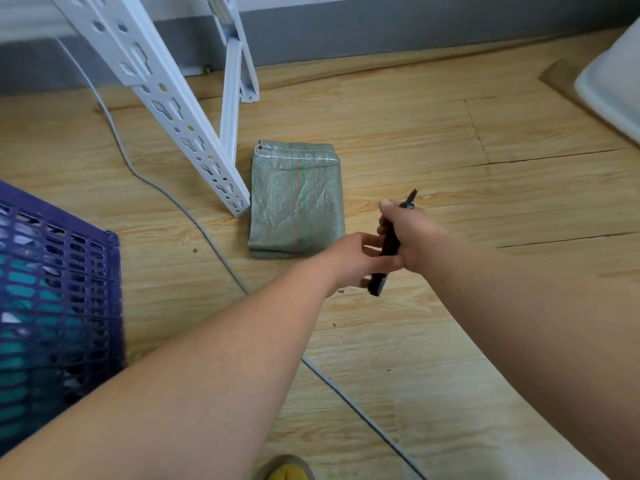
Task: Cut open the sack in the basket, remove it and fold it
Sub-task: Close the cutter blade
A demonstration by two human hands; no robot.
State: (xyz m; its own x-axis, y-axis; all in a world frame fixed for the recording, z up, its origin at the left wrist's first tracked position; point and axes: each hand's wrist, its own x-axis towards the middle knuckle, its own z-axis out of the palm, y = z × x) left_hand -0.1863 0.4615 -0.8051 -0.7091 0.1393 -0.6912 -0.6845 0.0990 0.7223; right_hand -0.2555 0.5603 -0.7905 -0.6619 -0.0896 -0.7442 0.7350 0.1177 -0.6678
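Green woven sack [297, 199] lies folded flat on the wooden floor [450, 161], just right of a white slotted rack leg [194, 133]. Near it, the right hand [412, 233] grips a black utility knife [388, 249]; the left hand [356, 259] pinches its lower handle. The purple basket [59, 289] stands at left, a grey cable [221, 251] running between basket and sack.
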